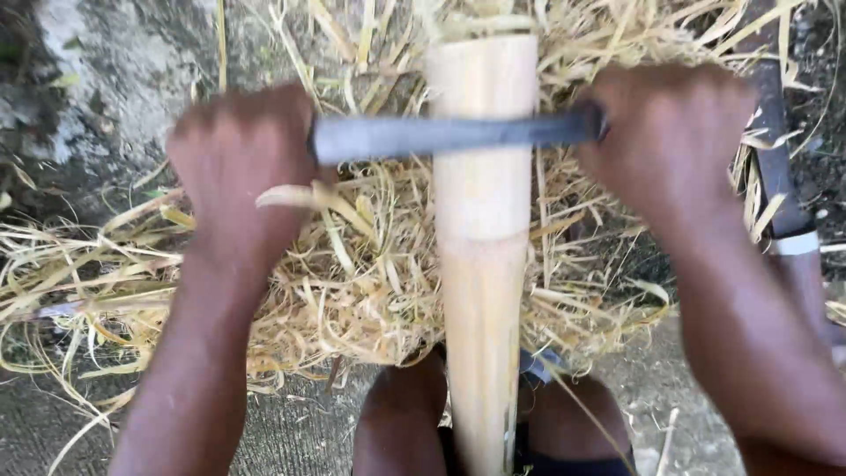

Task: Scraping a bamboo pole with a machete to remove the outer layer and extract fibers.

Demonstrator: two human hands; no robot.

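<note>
A pale bamboo pole (482,229) runs lengthwise down the middle of the head view, from the top edge to between my knees. Across it lies a flat grey metal blade (449,135), held level. My left hand (236,167) is closed on the blade's left end. My right hand (667,134) is closed on its right end. Both hands are blurred. The blade's edge rests on the pole's peeled surface, a little above a node.
A thick heap of yellow bamboo shavings (361,264) covers the ground under the pole and spreads left. Grey concrete ground (106,70) shows at top left. A dark pole with a white band (784,194) lies at the right. My knees (401,414) flank the pole's near end.
</note>
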